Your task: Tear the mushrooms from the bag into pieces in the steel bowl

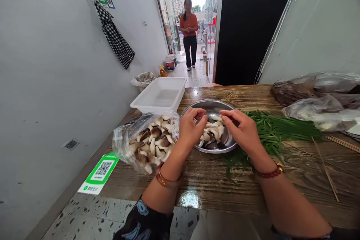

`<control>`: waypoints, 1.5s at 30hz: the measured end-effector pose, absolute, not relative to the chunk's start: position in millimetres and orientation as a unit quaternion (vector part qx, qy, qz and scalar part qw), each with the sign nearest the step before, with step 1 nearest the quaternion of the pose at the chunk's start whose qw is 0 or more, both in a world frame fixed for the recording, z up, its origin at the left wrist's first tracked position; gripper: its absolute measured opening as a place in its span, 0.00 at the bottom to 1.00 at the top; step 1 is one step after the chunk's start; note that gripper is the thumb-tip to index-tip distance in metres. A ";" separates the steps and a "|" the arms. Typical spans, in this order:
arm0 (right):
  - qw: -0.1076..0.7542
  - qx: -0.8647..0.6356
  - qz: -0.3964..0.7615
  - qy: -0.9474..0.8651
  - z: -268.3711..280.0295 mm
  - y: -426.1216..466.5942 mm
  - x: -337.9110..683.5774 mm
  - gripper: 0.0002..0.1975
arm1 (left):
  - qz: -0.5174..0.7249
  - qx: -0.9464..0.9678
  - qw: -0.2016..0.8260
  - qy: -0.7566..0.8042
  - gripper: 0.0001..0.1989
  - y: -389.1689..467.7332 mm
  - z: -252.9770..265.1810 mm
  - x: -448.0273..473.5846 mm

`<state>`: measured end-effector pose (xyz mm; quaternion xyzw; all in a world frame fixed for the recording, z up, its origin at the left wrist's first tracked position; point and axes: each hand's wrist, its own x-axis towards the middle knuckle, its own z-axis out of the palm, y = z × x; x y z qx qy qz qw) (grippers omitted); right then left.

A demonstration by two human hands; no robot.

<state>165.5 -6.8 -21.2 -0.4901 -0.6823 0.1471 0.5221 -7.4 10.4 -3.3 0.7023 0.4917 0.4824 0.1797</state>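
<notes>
Arms (165,193) lead to hands (191,127) (243,129), fingertips (202,122) narrowly parted, above mushrooms (215,132) in a bowl (208,150).

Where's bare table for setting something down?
The wooden table is bare between the steel bowl and the near edge; a mostly bare strip beyond the bowl runs from the white tray to the plastic bags. Crowded: mushrooms left of the bowl, greens right, left hand and right hand above.

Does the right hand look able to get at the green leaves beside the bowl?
Probably yes: the green leaves lie close to the right hand, on the table, and nothing seems to block its way.
</notes>
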 end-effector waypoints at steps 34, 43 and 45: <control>0.503 -0.484 0.127 -0.705 -35.9 -2.9 169.8 0.14 | 0.104 0.777 -0.023 0.621 0.15 -2.7 -35.0 -144.1; 0.514 -0.471 0.141 -0.703 -29.2 -8.0 166.8 0.13 | 0.255 0.721 -0.043 0.643 0.07 -25.7 -9.2 -159.3; 0.521 -0.462 0.147 -0.702 -26.6 -10.2 165.3 0.13 | 0.310 0.695 -0.023 0.648 0.06 -32.8 -2.9 -151.7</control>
